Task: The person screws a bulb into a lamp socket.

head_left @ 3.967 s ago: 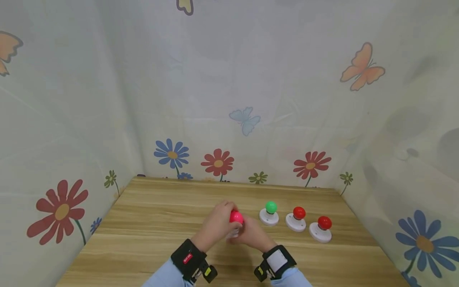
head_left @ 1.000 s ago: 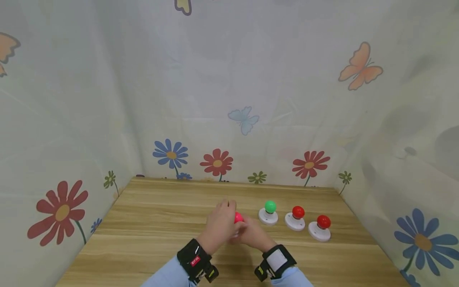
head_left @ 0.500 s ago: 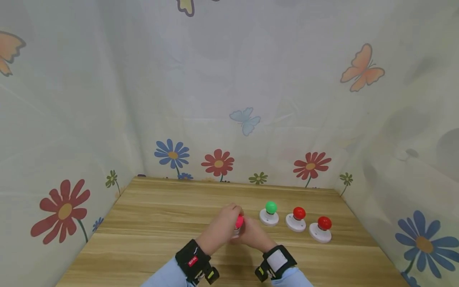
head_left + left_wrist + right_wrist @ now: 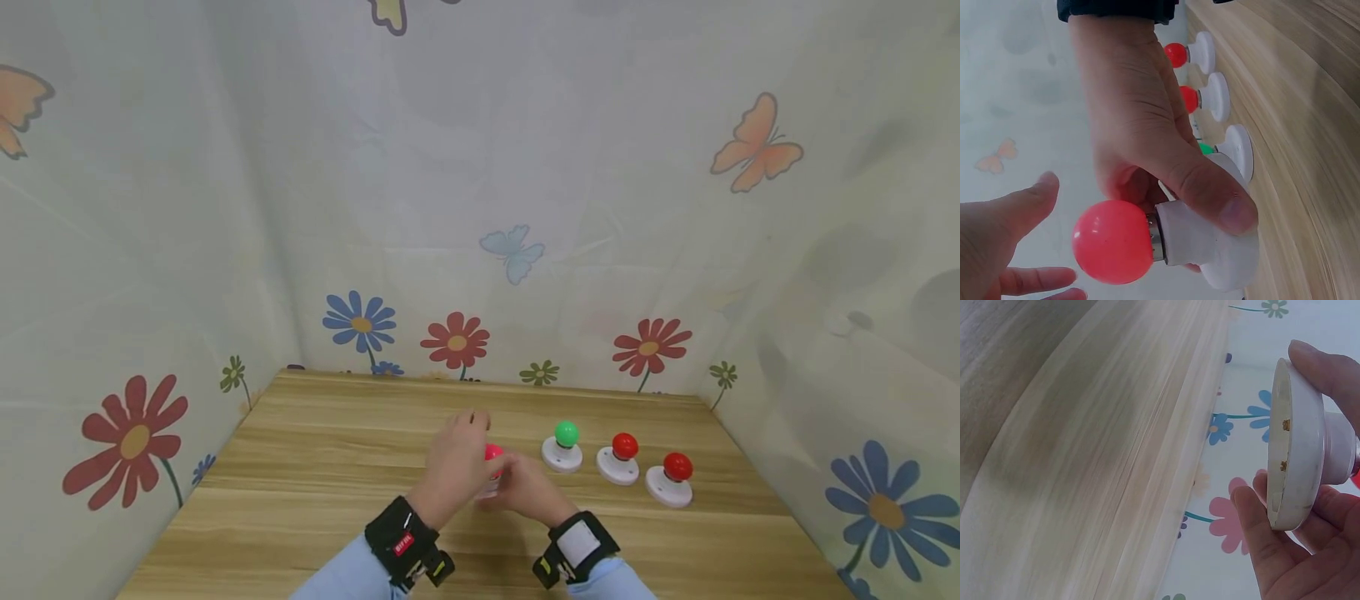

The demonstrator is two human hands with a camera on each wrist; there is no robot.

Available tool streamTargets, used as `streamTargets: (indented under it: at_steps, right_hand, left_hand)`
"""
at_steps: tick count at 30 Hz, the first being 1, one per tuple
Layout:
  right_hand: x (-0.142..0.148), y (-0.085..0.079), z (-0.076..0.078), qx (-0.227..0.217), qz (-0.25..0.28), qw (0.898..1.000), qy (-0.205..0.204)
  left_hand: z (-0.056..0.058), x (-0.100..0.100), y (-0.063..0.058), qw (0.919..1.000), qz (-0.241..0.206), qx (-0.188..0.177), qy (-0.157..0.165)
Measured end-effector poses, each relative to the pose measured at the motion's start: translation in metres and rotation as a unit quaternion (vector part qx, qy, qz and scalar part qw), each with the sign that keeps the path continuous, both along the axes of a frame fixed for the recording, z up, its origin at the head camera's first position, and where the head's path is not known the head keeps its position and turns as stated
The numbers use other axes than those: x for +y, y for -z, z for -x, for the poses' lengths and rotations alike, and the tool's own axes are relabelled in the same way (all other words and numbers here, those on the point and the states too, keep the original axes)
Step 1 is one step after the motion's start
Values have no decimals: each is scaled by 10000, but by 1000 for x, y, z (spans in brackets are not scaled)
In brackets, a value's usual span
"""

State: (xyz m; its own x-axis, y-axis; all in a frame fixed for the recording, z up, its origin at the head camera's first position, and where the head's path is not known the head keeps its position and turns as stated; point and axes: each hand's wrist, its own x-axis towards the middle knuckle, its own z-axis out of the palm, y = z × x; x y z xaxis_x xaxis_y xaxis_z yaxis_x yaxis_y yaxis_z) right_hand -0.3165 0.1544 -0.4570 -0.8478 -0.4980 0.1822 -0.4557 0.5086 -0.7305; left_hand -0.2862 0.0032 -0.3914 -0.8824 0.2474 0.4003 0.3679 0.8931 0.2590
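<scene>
In the head view my right hand (image 4: 528,490) grips a white lamp holder (image 4: 1191,234), raised above the table. Its thumb presses on the holder in the left wrist view. A pinkish-red light bulb (image 4: 1113,242) sits in the holder, a band of its metal cap showing at the socket. My left hand (image 4: 456,462) is beside the bulb; in the left wrist view its thumb and fingers (image 4: 1038,279) are spread, apart from the glass. The right wrist view shows the holder's hollow underside (image 4: 1282,444) with brass screws, my right fingers around its rim.
To the right on the wooden table (image 4: 337,433) stand a green bulb (image 4: 567,433) and two red bulbs (image 4: 625,446), (image 4: 678,467) in white round holders. A flowered cloth (image 4: 585,275) hangs behind and at the sides.
Half a second ago my left fingers were around the bulb; now they have come off it and drawn to the left. My right hand stays on the holder.
</scene>
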Motion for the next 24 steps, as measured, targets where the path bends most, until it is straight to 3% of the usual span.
streamTargets:
  at_steps: [4,8,12,17,24]
  right_hand:
    - [-2,0,2,-50,-106,9999,71]
    - [-2,1,2,291,-261,9992,-17]
    - [0,3,3,415,-337,9986,-43]
    - [2,6,4,260,-282,9993,19]
    - [4,10,4,17,-140,9998,161]
  left_hand:
    - [-2,2,2,9985,315,116,-439]
    - [-1,3,6,9977,453,-31,-506]
    - [0,4,8,9984,426,-106,-368]
    - [-1,4,8,9987,450,-182,-165]
    - [-4,4,4,9986,146,-275,422]
